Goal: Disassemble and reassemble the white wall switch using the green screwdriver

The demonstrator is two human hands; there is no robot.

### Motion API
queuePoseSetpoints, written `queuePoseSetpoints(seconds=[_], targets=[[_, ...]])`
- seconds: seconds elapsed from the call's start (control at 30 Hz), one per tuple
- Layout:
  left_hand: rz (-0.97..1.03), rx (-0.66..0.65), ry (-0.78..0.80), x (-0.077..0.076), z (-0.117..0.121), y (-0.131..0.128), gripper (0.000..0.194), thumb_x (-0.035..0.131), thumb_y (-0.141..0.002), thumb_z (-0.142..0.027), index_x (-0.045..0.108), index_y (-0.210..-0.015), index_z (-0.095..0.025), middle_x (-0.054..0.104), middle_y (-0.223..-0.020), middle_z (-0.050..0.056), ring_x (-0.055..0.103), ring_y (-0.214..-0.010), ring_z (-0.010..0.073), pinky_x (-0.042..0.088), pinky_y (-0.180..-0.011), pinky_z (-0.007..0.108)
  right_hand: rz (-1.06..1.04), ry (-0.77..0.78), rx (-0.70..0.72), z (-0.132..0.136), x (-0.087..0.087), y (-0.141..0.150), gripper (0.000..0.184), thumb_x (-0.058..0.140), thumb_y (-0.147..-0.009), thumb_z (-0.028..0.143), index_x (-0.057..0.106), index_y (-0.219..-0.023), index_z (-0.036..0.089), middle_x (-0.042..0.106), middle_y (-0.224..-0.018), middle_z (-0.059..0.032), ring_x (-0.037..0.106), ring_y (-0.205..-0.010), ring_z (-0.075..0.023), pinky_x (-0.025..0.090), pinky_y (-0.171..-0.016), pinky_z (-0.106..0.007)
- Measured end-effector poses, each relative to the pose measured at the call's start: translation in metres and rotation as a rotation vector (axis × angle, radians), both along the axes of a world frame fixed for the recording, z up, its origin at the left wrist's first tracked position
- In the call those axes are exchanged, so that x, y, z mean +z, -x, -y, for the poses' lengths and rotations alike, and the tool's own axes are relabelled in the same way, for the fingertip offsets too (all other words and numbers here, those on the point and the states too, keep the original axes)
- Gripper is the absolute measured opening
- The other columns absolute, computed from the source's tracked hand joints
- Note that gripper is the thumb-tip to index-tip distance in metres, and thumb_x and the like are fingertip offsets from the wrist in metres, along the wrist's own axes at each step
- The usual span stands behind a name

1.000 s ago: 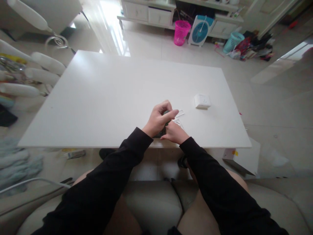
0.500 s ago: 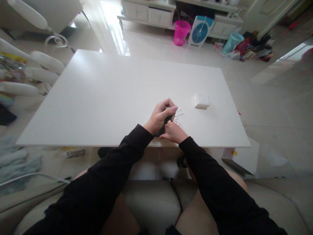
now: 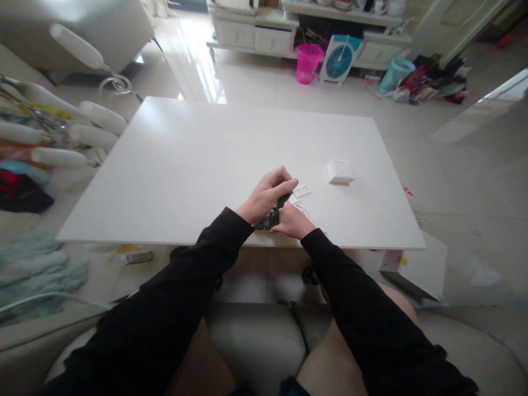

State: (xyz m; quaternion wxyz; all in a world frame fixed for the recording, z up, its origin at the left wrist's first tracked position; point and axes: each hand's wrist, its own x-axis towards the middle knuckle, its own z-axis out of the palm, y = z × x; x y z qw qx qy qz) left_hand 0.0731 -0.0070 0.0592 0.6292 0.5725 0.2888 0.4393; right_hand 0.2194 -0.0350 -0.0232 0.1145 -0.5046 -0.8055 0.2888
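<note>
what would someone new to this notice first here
Probably the big white table across the middle, with the left hand closed around a dark green tool at its near edge, beside the right hand. Then the bright pink basket on the floor beyond it, just left of a blue and white fan.

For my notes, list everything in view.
Table: one, white, centre
Socket: one, white, table's right
Part: one, black, table's front
Handle: one, green, in left hand
Frames: about two, white, beside handle
Baskets: two, pink and teal, far floor
Fan: one, blue-white, between baskets
Cabinet: one, white, beyond
Lobes: several, white, left
Cloth: one, grey-green, left floor
Pile: one, multicoloured, far right
Panel: one, white, right floor
Sofa: one, beige, below
Sleeves: two, black, on arms
Legs: two, bare, below
Hands: two, bare
</note>
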Motion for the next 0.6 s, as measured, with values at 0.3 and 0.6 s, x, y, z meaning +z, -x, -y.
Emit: queuePoseSetpoints(seconds=[0.3, 0.6], targets=[[0.061, 0.093, 0.043, 0.0001, 0.0003, 0.0055, 0.041, 0.049, -0.101, -0.059, 0.057, -0.09, -0.021, 0.058, -0.064, -0.001, 0.056, -0.061, 0.0123, 0.046, -0.062, 0.027, 0.074, 0.029, -0.026, -0.0009, -0.003, -0.0008, 0.064, 0.097, -0.066, 0.029, 0.064, -0.118, 0.011, 0.056, -0.122, -0.013, 0.062, -0.111, -0.0281, 0.054, -0.103, -0.041], [-0.085, 0.178, -0.064, 0.0023, 0.0001, 0.0062, 0.039, 0.083, -0.081, -0.05, 0.061, -0.081, -0.017, 0.061, -0.076, 0.0, 0.058, -0.069, 0.0107, 0.048, -0.066, 0.026, 0.015, 0.052, -0.022, 0.0007, -0.0012, -0.0002, 0.059, 0.095, -0.067, 0.022, 0.065, -0.118, 0.014, 0.055, -0.124, -0.0106, 0.062, -0.111, -0.0258, 0.05, -0.106, -0.04]])
